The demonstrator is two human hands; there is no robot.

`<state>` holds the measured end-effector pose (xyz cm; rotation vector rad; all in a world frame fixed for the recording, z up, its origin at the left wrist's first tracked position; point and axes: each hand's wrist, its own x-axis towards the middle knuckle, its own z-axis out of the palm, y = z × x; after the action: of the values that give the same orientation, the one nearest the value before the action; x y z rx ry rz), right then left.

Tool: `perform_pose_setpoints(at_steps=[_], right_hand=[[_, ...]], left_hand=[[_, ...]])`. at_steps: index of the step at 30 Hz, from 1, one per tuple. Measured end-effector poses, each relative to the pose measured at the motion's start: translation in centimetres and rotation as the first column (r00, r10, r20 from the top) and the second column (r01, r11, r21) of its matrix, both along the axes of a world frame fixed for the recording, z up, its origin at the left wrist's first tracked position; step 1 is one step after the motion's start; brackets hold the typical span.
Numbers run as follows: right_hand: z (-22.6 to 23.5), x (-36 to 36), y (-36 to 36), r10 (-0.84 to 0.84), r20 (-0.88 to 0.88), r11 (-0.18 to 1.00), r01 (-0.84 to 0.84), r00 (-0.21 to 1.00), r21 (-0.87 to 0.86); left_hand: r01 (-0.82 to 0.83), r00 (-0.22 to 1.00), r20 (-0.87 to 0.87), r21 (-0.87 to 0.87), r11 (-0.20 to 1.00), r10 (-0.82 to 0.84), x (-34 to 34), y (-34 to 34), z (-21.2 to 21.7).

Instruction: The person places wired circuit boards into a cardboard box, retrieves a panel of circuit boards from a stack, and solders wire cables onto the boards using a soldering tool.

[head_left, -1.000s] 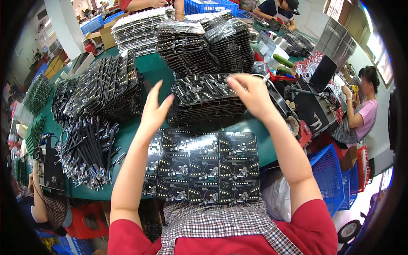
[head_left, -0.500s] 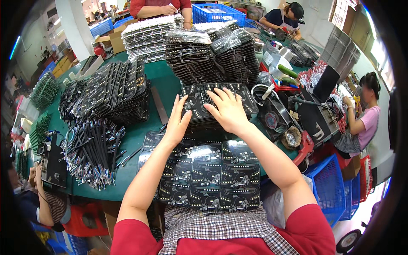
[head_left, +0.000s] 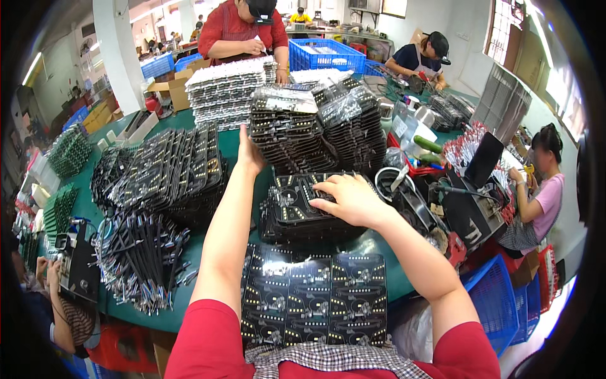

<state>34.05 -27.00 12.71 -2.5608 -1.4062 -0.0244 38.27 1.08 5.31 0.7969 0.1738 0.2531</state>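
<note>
My right hand [head_left: 350,201] rests on top of a low stack of black circuit boards [head_left: 295,201], fingers spread and slightly bent. Farther off, my left hand [head_left: 250,151] reaches up along the left side of a tall stack of black circuit boards [head_left: 284,129]. Its thumb or a finger points upward, and part of the hand is turned from view; it seems to hold nothing. Close to my apron lies a panel of joined black boards [head_left: 309,297] with rows of small yellowish-white parts.
Left of my arm are leaning black boards [head_left: 183,164] and a bundle of black cables [head_left: 142,259]. Tall white board stacks [head_left: 224,95] stand at the back. To the right are a black fan-like device [head_left: 407,205] and blue crates [head_left: 492,297]. Co-workers sit or stand around.
My left hand has left the low stack and moved forward to the tall stack's side. My right hand stays on the low stack. The view has tilted upward.
</note>
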Motion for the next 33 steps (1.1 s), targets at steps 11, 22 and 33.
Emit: perform_pose_setpoints(at_steps=[11, 22, 33], right_hand=[[2.4, 15.7, 2.5, -0.231, 0.587, 0.973, 0.202, 0.776, 0.116], [4.5, 17.8, 0.3, -0.29, 0.367, 0.955, 0.291, 0.884, 0.054], [2.6, 16.1, 0.8, -0.29, 0.463, 0.954, 0.216, 0.838, 0.207]], left_hand=[[0.033, 0.997, 0.061, 0.112, 0.993, -0.041, 2.7, -1.6, 3.7], [0.042, 0.997, -0.076, 0.444, 0.895, -0.009, 3.1, -3.3, 1.9], [0.034, 0.999, -0.032, 0.196, 0.98, -0.028, 5.3, 2.2, 6.1]])
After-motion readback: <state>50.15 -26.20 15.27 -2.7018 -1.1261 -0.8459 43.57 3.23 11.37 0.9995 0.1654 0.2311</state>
